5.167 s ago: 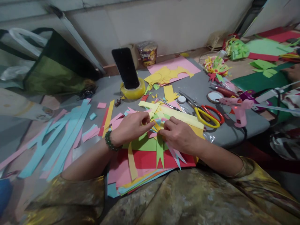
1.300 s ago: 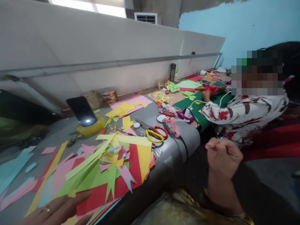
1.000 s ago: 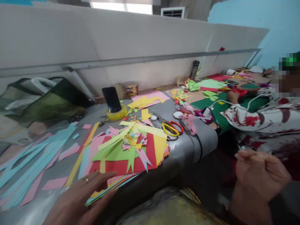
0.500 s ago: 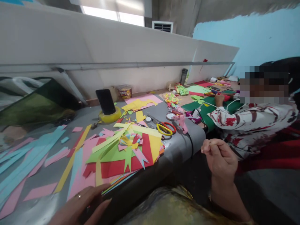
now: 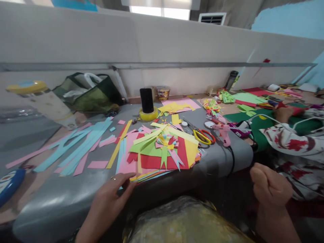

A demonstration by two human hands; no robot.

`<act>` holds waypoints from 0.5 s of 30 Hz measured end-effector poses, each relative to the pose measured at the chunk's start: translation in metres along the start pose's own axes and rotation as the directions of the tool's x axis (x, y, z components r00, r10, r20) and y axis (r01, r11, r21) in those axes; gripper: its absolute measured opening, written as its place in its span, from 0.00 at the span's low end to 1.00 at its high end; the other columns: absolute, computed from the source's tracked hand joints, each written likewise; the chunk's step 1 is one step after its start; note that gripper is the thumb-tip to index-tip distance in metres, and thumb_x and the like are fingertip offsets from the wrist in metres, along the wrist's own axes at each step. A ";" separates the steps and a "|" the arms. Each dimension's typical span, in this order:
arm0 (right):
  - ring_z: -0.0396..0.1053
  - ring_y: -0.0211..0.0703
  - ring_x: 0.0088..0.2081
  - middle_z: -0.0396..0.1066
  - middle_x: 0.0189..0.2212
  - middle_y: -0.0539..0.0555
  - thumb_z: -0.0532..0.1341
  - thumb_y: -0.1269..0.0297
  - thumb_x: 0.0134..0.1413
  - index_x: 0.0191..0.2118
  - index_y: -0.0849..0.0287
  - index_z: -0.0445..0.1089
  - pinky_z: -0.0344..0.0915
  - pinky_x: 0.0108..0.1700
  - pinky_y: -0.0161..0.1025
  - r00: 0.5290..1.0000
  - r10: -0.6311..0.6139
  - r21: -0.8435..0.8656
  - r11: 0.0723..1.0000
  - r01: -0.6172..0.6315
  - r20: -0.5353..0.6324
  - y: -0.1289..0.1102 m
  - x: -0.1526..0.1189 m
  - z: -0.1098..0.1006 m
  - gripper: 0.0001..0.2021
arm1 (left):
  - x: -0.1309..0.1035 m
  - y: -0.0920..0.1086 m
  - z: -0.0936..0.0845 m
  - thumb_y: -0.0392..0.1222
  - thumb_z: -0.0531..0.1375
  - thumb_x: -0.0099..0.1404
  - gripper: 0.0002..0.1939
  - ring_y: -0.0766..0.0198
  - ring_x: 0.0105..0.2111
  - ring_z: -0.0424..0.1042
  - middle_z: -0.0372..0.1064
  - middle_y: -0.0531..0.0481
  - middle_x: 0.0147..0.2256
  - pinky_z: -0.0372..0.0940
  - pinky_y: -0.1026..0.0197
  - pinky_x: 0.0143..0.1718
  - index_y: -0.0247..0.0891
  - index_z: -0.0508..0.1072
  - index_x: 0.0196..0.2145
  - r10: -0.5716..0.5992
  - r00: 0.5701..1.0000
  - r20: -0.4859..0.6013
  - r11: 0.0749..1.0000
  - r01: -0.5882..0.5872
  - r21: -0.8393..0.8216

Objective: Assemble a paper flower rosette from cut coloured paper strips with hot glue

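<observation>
My left hand (image 5: 110,199), wearing a ring, rests at the near left corner of a stack of coloured paper sheets (image 5: 157,173). Its fingertips touch the corner, fingers stretched out and thumb apart. My right hand (image 5: 270,185) is a closed fist held off the table's front edge; whatever it may hold is hidden. On the stack lies a paper ribbon rosette (image 5: 165,141) with a looped multicoloured centre and green and pink notched tails. Beside it are scissors (image 5: 202,136) with yellow and red handles and a pink glue gun (image 5: 222,131).
Blue and pink paper strips (image 5: 83,145) spread over the left of the table. A phone (image 5: 146,100) leans upright in a yellow tape roll (image 5: 149,115). Further back are a snack tub (image 5: 162,92) and a green bag (image 5: 93,92). A co-worker's patterned sleeve (image 5: 291,138) is at right.
The view has swung left, bringing in a yellow-lidded container and a blue object. My right hand has gone from a raised pinch to a fist. My left thumb has come closer to its fingers.
</observation>
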State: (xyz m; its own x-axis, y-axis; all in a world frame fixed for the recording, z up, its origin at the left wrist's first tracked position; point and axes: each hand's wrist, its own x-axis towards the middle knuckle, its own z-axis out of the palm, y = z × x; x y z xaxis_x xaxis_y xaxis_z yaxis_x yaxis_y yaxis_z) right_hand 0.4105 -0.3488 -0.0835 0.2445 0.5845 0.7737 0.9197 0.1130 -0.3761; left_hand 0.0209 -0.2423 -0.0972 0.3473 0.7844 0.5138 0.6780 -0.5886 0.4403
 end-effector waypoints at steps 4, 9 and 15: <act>0.66 0.41 0.20 0.69 0.19 0.49 0.51 0.44 0.68 0.27 0.52 0.63 0.57 0.24 0.40 0.997 -0.073 -0.128 0.989 0.074 0.012 0.013 0.006 0.004 0.22 | 0.003 0.008 0.000 0.57 0.51 0.73 0.22 0.68 0.19 0.72 0.74 0.55 0.22 0.64 0.70 0.18 0.41 0.78 0.34 0.059 0.998 -0.032 0.998 -0.059 -0.020; 0.68 0.44 0.19 0.72 0.19 0.50 0.48 0.33 0.62 0.28 0.51 0.66 0.57 0.21 0.41 0.996 0.034 -0.173 0.985 -0.019 0.086 0.021 0.010 0.011 0.28 | 0.011 0.016 0.004 0.50 0.54 0.74 0.16 0.70 0.22 0.73 0.74 0.56 0.25 0.66 0.71 0.24 0.41 0.76 0.35 0.109 0.992 -0.062 0.994 -0.110 -0.021; 0.64 0.43 0.16 0.69 0.16 0.50 0.49 0.30 0.58 0.25 0.50 0.65 0.52 0.18 0.41 0.981 0.109 -0.135 0.987 -0.087 0.159 0.022 0.009 0.003 0.29 | 0.027 0.031 0.020 0.41 0.56 0.73 0.09 0.65 0.29 0.75 0.75 0.52 0.29 0.68 0.66 0.31 0.39 0.77 0.40 0.193 0.981 0.000 0.978 -0.193 -0.076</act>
State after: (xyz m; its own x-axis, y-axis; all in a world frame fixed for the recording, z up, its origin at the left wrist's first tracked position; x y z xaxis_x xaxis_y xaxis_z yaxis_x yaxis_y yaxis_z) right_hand 0.4317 -0.3387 -0.0862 0.2910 0.7137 0.6371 0.9279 -0.0483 -0.3697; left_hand 0.0638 -0.2358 -0.0844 0.4719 0.6557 0.5893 0.5469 -0.7420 0.3877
